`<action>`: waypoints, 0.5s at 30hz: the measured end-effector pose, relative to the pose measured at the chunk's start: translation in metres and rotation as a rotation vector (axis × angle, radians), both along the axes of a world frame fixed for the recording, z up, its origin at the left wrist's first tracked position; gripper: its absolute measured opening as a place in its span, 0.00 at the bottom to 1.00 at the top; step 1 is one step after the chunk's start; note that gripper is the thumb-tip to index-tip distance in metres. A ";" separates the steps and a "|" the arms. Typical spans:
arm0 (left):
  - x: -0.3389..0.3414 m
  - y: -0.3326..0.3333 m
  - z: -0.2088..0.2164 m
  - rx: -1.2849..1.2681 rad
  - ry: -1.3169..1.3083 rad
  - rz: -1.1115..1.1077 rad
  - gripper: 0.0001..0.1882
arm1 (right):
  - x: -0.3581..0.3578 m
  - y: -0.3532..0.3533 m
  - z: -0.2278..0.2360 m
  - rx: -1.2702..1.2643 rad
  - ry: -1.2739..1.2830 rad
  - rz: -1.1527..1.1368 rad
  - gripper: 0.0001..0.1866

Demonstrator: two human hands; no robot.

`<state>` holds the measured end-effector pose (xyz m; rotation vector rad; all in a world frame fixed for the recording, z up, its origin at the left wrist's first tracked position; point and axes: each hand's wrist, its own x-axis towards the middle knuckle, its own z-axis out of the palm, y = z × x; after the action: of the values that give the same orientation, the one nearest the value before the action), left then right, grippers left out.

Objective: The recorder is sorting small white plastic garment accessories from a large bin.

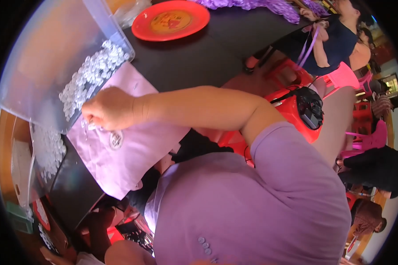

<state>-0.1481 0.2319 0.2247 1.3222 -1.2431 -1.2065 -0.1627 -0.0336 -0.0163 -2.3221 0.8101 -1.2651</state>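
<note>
My right hand point(112, 108) is closed, thumb and fingers pinched together round a small clear piece point(91, 125). It hovers over, or rests on, a pink cloth point(150, 132) with a round printed mark; contact cannot be told. The cloth lies over the dark table's edge and reaches toward my lap. Right beside the hand stands a large clear plastic bin point(44, 66), with a heap of small clear pieces point(95, 66) in its lower part. A little skin shows at the cloth's near edge, but whose it is cannot be told. My left hand is not recognisable.
A red round tray point(170, 20) lies on the dark table point(181, 62), near purple shiny material point(252, 6). More clear pieces point(51, 150) sit left of the cloth. A black bag point(309, 108) rests on a red stool at right. Other people and pink chairs point(342, 76) are beyond.
</note>
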 end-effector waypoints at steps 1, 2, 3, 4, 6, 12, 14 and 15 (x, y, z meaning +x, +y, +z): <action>-0.002 0.000 -0.002 -0.024 0.021 -0.013 0.10 | 0.002 0.000 0.000 0.017 0.005 0.016 0.04; 0.001 -0.001 -0.004 -0.038 0.044 -0.038 0.10 | 0.004 0.002 0.001 0.042 0.011 0.020 0.04; 0.005 -0.001 -0.005 -0.050 0.070 -0.060 0.10 | 0.003 0.005 0.005 0.108 0.048 0.023 0.05; 0.009 -0.001 -0.007 -0.061 0.094 -0.079 0.10 | 0.002 0.004 0.005 0.107 0.049 0.009 0.05; 0.011 -0.003 -0.010 -0.084 0.131 -0.119 0.10 | -0.005 0.003 0.005 0.119 0.109 -0.018 0.05; 0.075 -0.044 -0.065 -0.364 0.402 -0.737 0.09 | -0.014 0.001 0.000 0.116 0.118 -0.049 0.05; 0.109 -0.063 -0.069 -0.473 0.338 -0.921 0.07 | 0.004 0.004 0.005 0.069 0.064 -0.005 0.05; 0.125 -0.075 -0.075 -0.475 0.338 -1.078 0.06 | 0.006 0.003 0.004 0.055 0.050 0.003 0.04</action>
<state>-0.0230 0.1566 0.1497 0.0080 -1.8877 -1.5903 -0.1570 -0.0302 -0.0119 -2.3187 0.8470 -1.1734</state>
